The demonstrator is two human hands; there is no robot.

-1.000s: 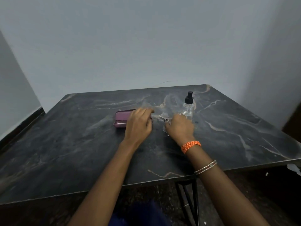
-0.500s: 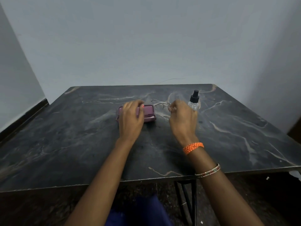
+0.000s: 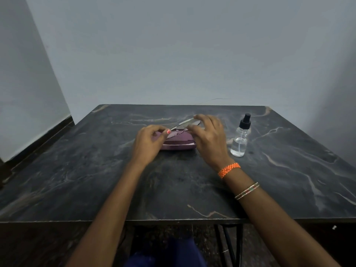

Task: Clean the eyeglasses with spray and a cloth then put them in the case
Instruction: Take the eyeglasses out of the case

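— Item one, the eyeglasses (image 3: 180, 130)?
— Thin-framed pair, held over the case (image 3: 178, 143), lenses just above its top, one temple slanting up and back toward the wall.
— The case itself?
— Mauve, oblong, lying flat on the counter (image 3: 96, 170); whether its lid is up or down cannot be told behind the hands.
— Left hand (image 3: 149, 145)?
— At the case's left end, fingers (image 3: 167, 132) pinched on the near-left corner of the frame.
— Right hand (image 3: 209, 140)?
— At the case's right end, thumb and forefinger closed on the frame's right side, the remaining fingers spread loose above it.
— Spray bottle (image 3: 240, 137)?
— Clear, black pump top, upright, right of the case, near the right hand, not touching it. Liquid fills the lower part.
— Wrist items?
— Orange braided band (image 3: 229, 169) and thin beaded bangles (image 3: 247, 190), right forearm, nearer the viewer than the case.
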